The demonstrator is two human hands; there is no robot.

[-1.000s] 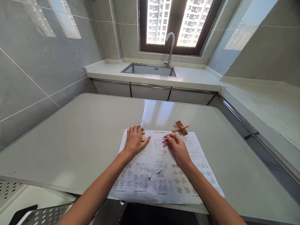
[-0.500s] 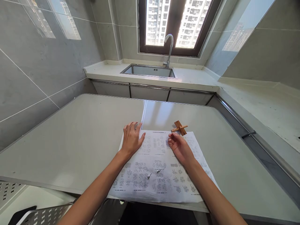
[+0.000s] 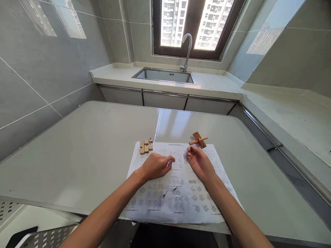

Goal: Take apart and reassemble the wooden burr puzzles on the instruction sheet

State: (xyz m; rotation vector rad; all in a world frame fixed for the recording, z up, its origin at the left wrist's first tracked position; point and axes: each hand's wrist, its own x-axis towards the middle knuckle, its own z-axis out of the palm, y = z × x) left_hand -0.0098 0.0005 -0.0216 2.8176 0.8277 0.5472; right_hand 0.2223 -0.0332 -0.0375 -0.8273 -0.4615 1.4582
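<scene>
From where I stand, the wooden blocks (image 3: 146,147) sit gathered in a stepped cluster over the upper left corner of the printed sheet (image 3: 182,193), apart from both hands. The crossed wooden piece (image 3: 198,140) lies at the sheet's upper right edge, its parts passing across one another. I'd judge that the blocks are set down, since the left hand (image 3: 158,166) is clear of them. Their uneven outline doesn't tell me whether they are joined or simply pushed together, so I can't judge how much work is left in them.

The left hand rests over the sheet, below and to the right of the cluster, with its fingers loosely curled; its underside is hidden, and I can't tell whether it holds anything. The right hand (image 3: 198,162) lies over the other side of the sheet, fingers half curled, the tips just beside the crossed piece; I make out nothing in that grasp, but can't rule it out. The sheet lies on the pale surface (image 3: 77,155), with the sink (image 3: 165,75) beyond.

Half a second ago the left hand was spread over the corner, covering the blocks; now it is drawn back and they show fully. The right hand and the crossed piece look much as they did then.
</scene>
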